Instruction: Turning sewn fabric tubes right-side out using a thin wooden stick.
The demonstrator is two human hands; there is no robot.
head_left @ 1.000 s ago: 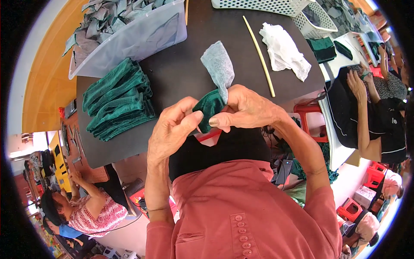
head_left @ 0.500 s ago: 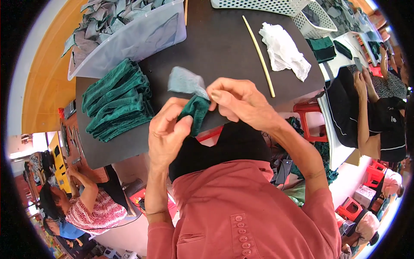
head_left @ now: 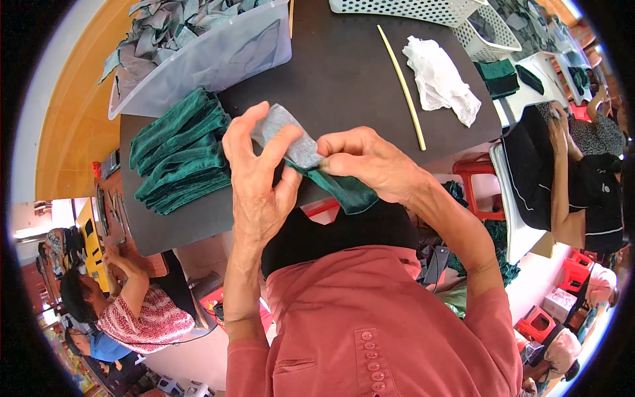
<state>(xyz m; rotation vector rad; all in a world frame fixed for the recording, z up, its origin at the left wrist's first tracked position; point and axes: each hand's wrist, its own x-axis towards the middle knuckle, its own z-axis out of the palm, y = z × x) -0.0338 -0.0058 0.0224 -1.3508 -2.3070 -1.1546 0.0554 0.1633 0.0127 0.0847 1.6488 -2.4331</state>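
Note:
A small piece of sewn cloth, with a grey part (head_left: 291, 137) and a dark green velvet part (head_left: 348, 193), is between my hands above the table's near edge. My right hand (head_left: 374, 162) pinches it between thumb and fingers where grey and green meet. Loosely curled around the grey part, the fingers of my left hand (head_left: 256, 175) stand apart from each other, with the thumb lower down by the green edge. From the right hand's pinch the velvet hangs toward my lap. Beside my left hand lies a stack of folded green velvet pieces (head_left: 182, 155).
On the dark table (head_left: 331, 73) stands a clear plastic bin (head_left: 211, 69) heaped with grey cloth pieces. A thin wooden stick (head_left: 403, 89) and a crumpled white lacy cloth (head_left: 440, 79) lie at right. White perforated baskets (head_left: 403, 6) are beyond. Other people work on both sides.
My left hand has shifted from the green velvet to the grey part, its fingers spreading. The grey part has turned more upright, and the green part has swung right, under my right hand.

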